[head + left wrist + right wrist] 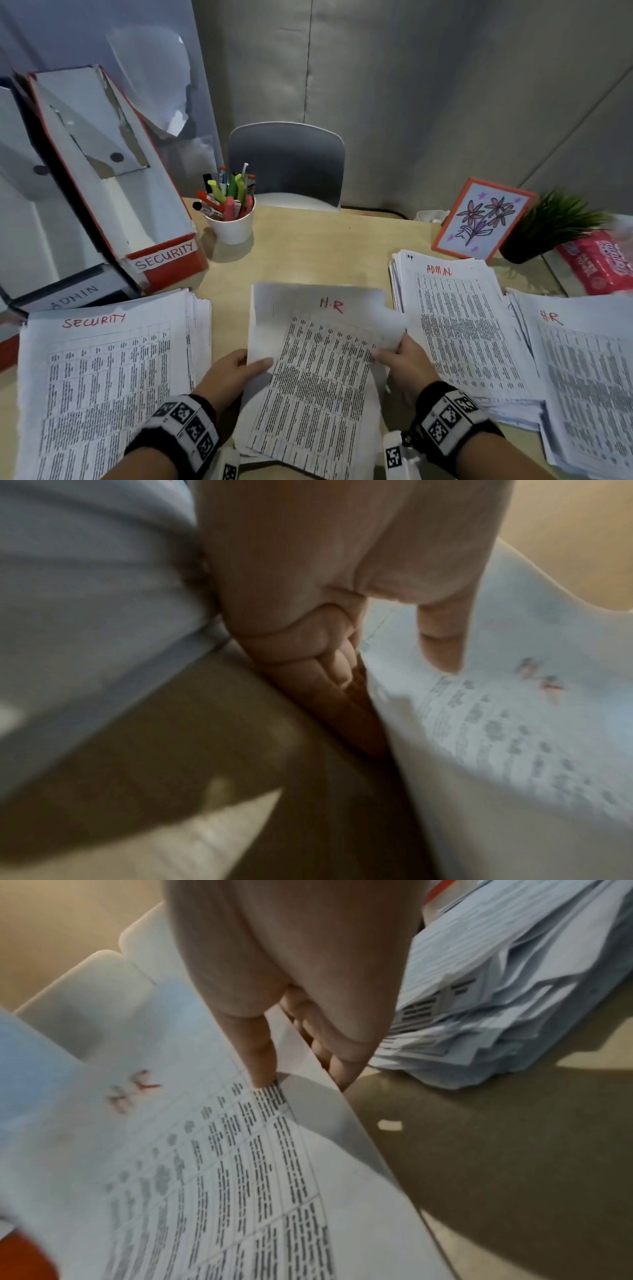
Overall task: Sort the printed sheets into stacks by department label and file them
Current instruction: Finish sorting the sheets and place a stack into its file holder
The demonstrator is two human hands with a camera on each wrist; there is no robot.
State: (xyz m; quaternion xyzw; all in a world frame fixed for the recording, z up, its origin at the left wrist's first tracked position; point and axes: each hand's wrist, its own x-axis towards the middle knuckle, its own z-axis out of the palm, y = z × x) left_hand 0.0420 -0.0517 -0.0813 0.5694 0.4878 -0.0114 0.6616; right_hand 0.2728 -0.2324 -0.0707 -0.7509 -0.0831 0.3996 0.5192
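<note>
We grip the H.R sheet [318, 356] at both edges, left hand [233, 371] and right hand [402, 359] pinching it above the worktop [308, 250] (label readable). Its H.R stack [579, 370] lies far right, beyond the ADMIN stack [459, 329].

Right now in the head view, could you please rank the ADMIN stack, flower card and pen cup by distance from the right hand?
1. ADMIN stack, just right of the right hand.
2. Flower card, back right.
3. Pen cup, far back left.
</note>
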